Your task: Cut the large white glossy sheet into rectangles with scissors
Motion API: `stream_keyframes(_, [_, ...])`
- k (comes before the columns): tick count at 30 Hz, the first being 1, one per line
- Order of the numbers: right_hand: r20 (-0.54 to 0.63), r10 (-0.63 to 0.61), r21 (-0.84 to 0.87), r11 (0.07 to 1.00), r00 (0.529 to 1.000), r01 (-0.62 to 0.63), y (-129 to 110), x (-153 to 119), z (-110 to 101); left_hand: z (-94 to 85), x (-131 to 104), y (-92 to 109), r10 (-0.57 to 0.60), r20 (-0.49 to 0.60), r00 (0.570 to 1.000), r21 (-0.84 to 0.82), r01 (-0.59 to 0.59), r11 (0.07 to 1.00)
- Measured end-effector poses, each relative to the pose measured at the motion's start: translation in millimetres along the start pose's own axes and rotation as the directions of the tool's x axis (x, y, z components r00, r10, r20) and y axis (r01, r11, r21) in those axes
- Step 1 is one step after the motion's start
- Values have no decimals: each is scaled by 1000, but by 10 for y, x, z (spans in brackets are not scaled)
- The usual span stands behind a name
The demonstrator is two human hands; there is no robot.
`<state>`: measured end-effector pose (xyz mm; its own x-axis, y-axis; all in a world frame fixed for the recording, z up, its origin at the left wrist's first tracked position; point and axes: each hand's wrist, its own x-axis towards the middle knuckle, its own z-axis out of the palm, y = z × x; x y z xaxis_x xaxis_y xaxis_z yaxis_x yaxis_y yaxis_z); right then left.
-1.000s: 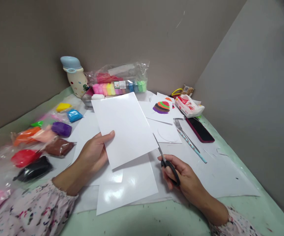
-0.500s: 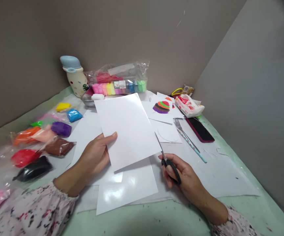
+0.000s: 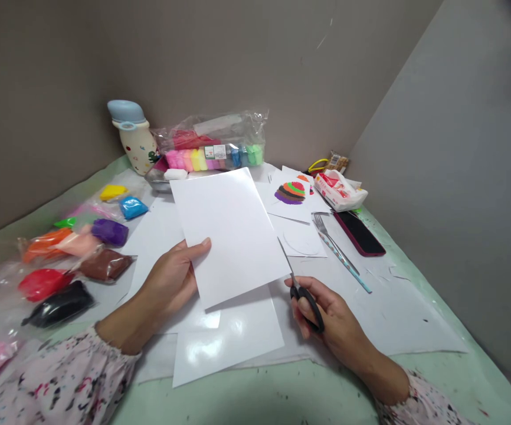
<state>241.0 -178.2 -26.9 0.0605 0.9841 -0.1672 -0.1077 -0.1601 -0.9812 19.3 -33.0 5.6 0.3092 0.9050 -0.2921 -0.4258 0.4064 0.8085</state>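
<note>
A white sheet of paper is raised above the table, its left edge pinched in my left hand with the thumb on top. Black-handled scissors are in my right hand, fingers wrapped round the handles. Their blades point up and away, along the sheet's right edge near its lower right corner. Whether the blades touch the paper I cannot tell. Under the raised sheet lies another white sheet, glossy with reflections.
Bagged coloured clay lies at the left. Behind are a bottle and a clay pack. To the right are a striped drawing, a fork, a patterned stick, a phone and a tissue pack.
</note>
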Motion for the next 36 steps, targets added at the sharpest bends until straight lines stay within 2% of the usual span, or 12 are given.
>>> stream_keyframes(22, [-19,13,20,1000,1000,-13,10,3,2,21,-20,-35,-11,-6,1000,-11,11,1000])
stream_keyframes(36, [-39,25,22,999,999,-25,-21,8,13,0,-32,-54,-18,40,999,10,18,1000])
